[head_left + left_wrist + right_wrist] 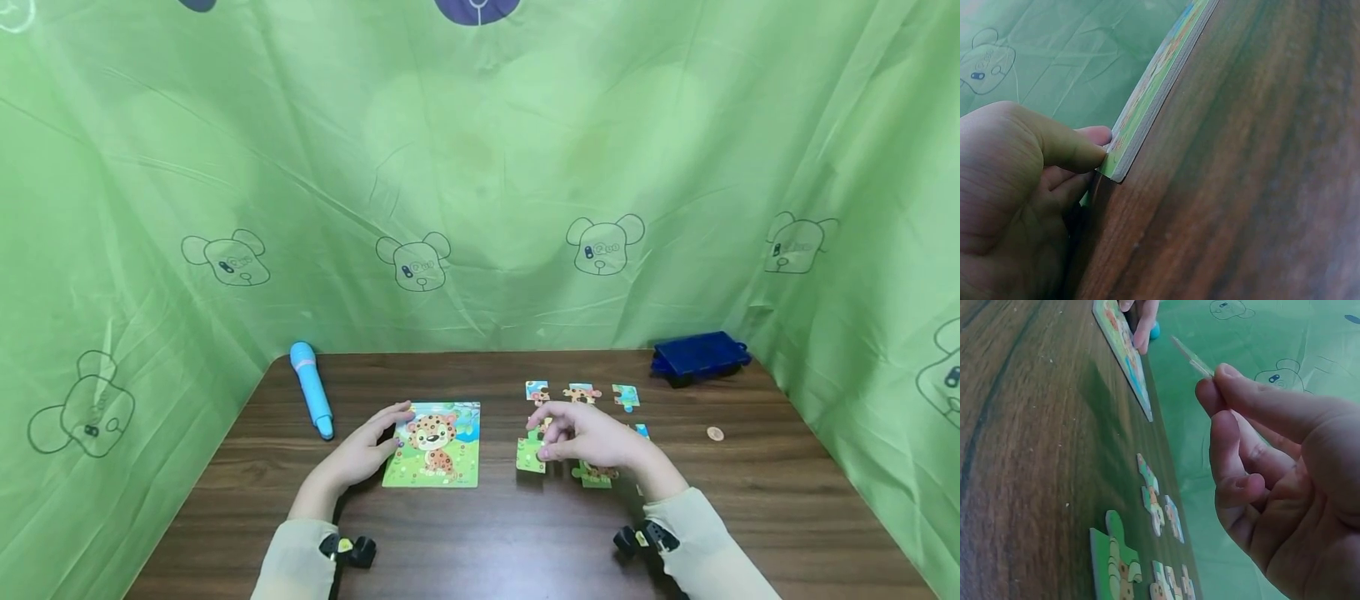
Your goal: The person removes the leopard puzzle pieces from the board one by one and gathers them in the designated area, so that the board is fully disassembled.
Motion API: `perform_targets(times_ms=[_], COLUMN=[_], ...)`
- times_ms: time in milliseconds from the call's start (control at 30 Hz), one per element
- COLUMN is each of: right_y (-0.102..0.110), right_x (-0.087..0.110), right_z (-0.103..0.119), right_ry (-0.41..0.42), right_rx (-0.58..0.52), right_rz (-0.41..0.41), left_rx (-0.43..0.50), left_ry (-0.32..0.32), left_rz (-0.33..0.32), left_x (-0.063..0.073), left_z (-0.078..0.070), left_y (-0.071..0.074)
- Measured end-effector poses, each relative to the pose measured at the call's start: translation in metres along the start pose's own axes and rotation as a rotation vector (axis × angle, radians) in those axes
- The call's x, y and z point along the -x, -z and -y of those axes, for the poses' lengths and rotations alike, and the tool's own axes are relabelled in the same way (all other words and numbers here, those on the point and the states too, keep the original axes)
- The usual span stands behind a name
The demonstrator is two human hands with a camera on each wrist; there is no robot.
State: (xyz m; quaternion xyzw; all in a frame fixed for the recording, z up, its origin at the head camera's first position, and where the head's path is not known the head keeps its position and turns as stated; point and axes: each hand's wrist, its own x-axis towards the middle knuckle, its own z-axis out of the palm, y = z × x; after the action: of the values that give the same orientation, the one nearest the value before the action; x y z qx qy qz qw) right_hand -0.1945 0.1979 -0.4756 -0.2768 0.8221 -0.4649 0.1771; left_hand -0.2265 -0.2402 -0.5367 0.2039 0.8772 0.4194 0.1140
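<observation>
My left hand (362, 450) lies along the left side of a square leopard picture board (450, 467). Its thumb touches the board's edge, and its extended fingers rest near the far left corner. To the right, my right hand (588, 435) pinches a green jigsaw piece (530, 456) between thumb and index finger, raised above the table. In the right wrist view that piece (1192, 357) shows nearly edge-on. Other jigsaw pieces (1100, 565) lie beneath and beyond this hand, partly hidden by it in the head view.
A blue toy microphone (312, 390) lies at the back left of the brown wooden table (465, 558). A dark blue toy cart (697, 354) stands at the back right, with a small tan disc (715, 433) in front. Green curtain (495, 183) surrounds the table's back and sides.
</observation>
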Motion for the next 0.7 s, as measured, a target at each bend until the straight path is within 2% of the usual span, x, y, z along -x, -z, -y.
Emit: perform_targets(times_ms=[200, 433, 700], right_y=[0.000, 0.001, 0.001], right_x=[-0.001, 0.001, 0.002], right_z=[-0.008, -0.017, -0.023], right_ry=[0.002, -0.033, -0.043], right_rx=[-0.029, -0.040, 0.029], right_rz=[0.032, 0.087, 0.075], left_rx=[-0.013, -0.037, -0.029], left_ry=[-0.036, -0.044, -0.033], left_rz=[-0.003, -0.002, -0.012], left_x=[0.001, 0.001, 0.000], left_z=[0.000, 0.001, 0.003], left_y=[0.001, 0.001, 0.000])
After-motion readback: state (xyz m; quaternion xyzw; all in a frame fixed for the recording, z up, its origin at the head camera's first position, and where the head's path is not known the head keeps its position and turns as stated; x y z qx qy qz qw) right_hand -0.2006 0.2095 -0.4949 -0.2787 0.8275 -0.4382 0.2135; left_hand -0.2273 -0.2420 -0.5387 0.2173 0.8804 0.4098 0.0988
